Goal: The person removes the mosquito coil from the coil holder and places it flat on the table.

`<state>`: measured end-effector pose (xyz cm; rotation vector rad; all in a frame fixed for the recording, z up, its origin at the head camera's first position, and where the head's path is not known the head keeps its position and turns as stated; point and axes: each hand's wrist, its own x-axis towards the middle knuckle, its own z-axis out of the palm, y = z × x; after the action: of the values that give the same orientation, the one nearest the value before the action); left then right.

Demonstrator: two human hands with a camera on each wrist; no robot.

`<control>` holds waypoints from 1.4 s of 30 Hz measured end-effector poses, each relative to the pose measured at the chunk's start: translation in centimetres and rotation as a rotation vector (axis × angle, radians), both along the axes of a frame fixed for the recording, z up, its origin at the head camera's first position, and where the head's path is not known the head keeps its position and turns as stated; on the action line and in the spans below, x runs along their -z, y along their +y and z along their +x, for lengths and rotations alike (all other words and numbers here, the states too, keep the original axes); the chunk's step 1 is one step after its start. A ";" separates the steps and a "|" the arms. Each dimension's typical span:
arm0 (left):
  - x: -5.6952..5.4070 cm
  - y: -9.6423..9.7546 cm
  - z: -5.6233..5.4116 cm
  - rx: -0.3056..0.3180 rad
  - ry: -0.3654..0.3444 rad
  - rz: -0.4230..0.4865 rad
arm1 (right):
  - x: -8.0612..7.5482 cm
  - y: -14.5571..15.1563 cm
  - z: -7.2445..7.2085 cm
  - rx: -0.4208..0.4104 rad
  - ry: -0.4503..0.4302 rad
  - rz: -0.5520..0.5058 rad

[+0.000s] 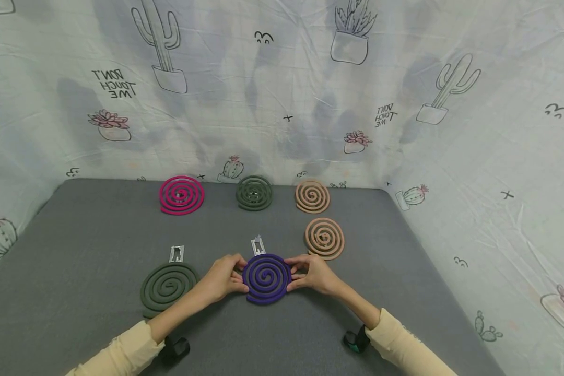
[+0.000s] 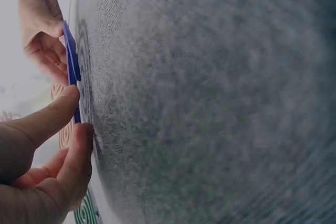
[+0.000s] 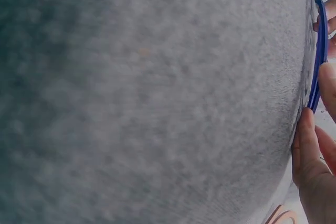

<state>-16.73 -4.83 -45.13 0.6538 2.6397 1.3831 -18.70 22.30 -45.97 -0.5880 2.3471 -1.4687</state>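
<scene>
A purple mosquito coil (image 1: 267,279) is held level between both hands in the head view. My left hand (image 1: 222,279) pinches its left edge, and my right hand (image 1: 316,273) pinches the right edge. Seen edge-on in the left wrist view, the coil (image 2: 72,59) is slightly above the cloth, with a shadow beside it. The right wrist view also shows the coil (image 3: 319,56) from the side, between the fingertips. Just beyond it lies a flat metal coil stand (image 1: 258,245). A green mosquito coil (image 1: 168,286) lies partly behind my left forearm.
Another metal stand (image 1: 176,254) sits beyond the near green coil. Along the back are a pink coil (image 1: 181,195), a dark green coil (image 1: 254,193) and a tan coil (image 1: 312,196). A second tan coil (image 1: 325,238) lies beyond my right hand. Printed fabric (image 1: 272,104) walls the grey table (image 1: 98,230).
</scene>
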 end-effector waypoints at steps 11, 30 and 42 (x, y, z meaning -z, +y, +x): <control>0.1 0.1 -0.2 0.002 0.045 -0.065 | 0.0 -0.2 0.1 -0.023 0.095 0.049; 0.3 0.3 -0.4 0.000 0.133 -0.128 | 0.1 -0.6 0.3 -0.009 0.230 0.181; 0.1 0.4 -0.5 0.018 0.177 -0.162 | 0.1 -0.6 0.5 -0.009 0.238 0.164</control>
<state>-17.20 -4.47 -45.27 0.8108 2.8350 1.1396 -18.20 21.66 -46.11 -0.7649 2.6101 -1.2454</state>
